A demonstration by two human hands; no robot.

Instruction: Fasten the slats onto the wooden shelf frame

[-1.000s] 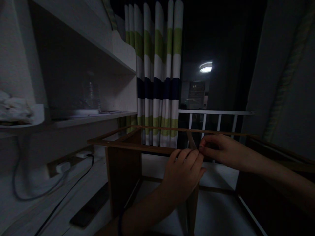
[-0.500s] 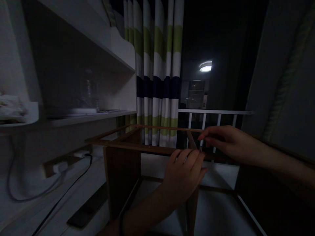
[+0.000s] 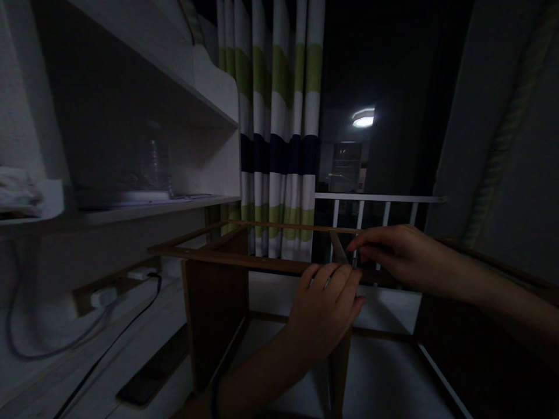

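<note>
Gripping wooden frame (image 3: 218, 256) left-handed, right hand (image 3: 404, 256) at small shiny piece (image 3: 354, 260).
Left hand (image 3: 325, 302) fingers clamped on front rail, covering its joint with the divider (image 3: 343, 372). Right fingertips close together by the piece; blurry, can't tell if pinching. Frame stands before the curtain (image 3: 279, 116), right side nearly black. Forearms cut off: left at bottom, right at right edge. 2 open bays flank divider; dark flat slab (image 3: 152, 369) lies outside left panel (image 3: 213, 314).
</note>
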